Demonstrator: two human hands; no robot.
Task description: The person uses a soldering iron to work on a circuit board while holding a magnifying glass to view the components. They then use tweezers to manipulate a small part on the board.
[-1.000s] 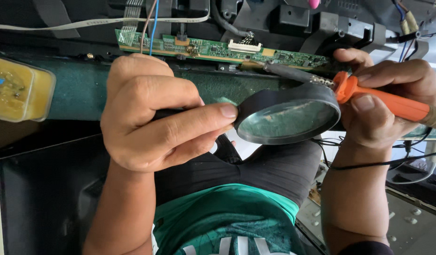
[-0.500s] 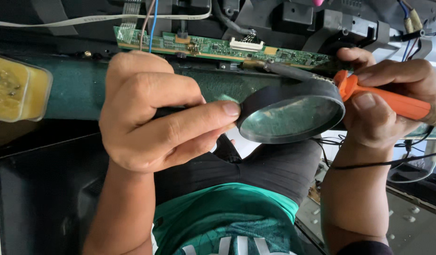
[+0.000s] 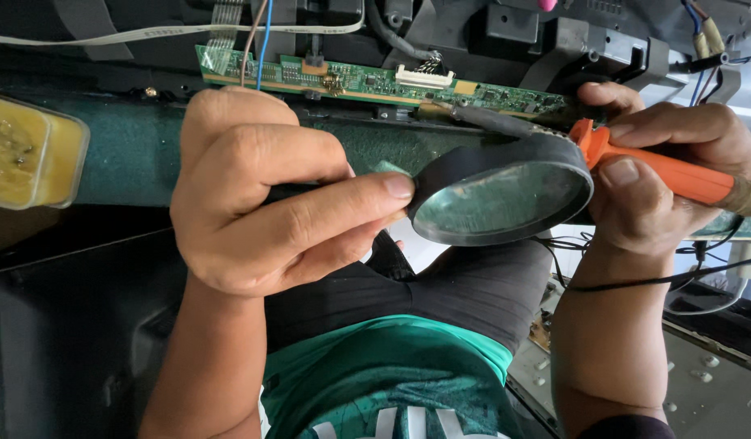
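Note:
My left hand (image 3: 265,203) is closed around the handle of a black-rimmed magnifying glass (image 3: 501,199), thumb stretched along it to the rim. My right hand (image 3: 664,175) grips the orange handle of a soldering iron (image 3: 660,167). Its dark metal shaft (image 3: 493,122) runs left above the lens, with the tip resting near a long green circuit board (image 3: 367,81). The lens hangs just below the board, in front of the iron's shaft.
A yellowish plastic tub (image 3: 30,154) sits at the left edge. White ribbon cable (image 3: 107,34) and thin brown and blue wires (image 3: 257,41) run to the board. Black cables (image 3: 635,280) trail under my right wrist. A dark panel (image 3: 74,341) lies at lower left.
The magnifying glass has shifted slightly to the right toward the soldering iron; both hands keep their grips.

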